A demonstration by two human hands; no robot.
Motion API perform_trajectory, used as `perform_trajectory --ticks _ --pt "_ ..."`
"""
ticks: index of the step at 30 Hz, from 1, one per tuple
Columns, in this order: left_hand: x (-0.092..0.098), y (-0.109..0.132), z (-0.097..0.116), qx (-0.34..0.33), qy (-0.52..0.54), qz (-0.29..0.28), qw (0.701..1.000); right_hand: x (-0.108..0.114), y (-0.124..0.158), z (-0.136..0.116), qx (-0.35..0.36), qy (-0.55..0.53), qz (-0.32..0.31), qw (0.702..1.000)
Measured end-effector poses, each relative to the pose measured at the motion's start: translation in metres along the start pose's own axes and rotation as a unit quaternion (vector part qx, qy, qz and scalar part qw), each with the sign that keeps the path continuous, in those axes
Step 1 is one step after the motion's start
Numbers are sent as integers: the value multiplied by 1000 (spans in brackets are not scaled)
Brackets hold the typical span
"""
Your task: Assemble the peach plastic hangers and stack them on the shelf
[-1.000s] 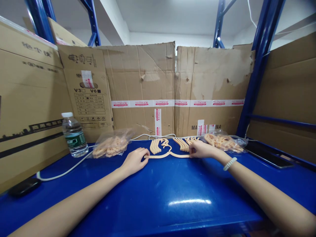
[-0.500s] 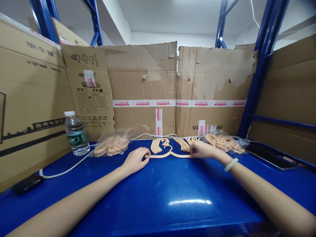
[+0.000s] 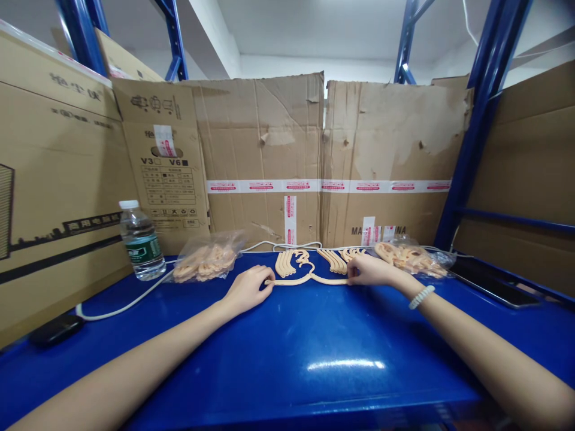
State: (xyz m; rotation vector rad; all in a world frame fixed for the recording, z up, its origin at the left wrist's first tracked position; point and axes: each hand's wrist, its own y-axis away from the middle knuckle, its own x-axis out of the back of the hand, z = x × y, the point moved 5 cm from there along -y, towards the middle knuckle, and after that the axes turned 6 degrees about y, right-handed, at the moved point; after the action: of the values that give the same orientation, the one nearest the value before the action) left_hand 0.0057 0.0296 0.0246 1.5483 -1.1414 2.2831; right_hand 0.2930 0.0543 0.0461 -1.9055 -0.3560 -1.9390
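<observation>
A peach plastic hanger [image 3: 309, 278] lies flat on the blue shelf [image 3: 296, 341]. My left hand [image 3: 248, 288] pinches its left tip, fingers closed. My right hand [image 3: 371, 270], with a white bead bracelet on the wrist, pinches its right tip. Just behind the hanger lie two small stacks of hanger pieces [image 3: 284, 262] [image 3: 333, 260]. A clear bag of peach parts [image 3: 205, 261] sits to the left of my left hand, and another bag of parts [image 3: 412, 257] sits to the right of my right hand.
A water bottle [image 3: 140, 240] stands at the left by a cardboard box [image 3: 49, 179]. A white cable [image 3: 121, 305] runs across the shelf to a black device [image 3: 56, 329]. Cardboard sheets [image 3: 323, 161] wall the back. A dark tablet [image 3: 489, 281] lies at the right.
Both hands stay pinched on the hanger's ends. Only the camera has shifted slightly, so everything sits a little to the right and higher.
</observation>
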Motion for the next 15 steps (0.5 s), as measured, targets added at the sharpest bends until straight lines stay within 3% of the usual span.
perform_trajectory --ticks 15 --pt "-1 0 0 -4 10 2 1000 0 0 0 -9 2 12 1000"
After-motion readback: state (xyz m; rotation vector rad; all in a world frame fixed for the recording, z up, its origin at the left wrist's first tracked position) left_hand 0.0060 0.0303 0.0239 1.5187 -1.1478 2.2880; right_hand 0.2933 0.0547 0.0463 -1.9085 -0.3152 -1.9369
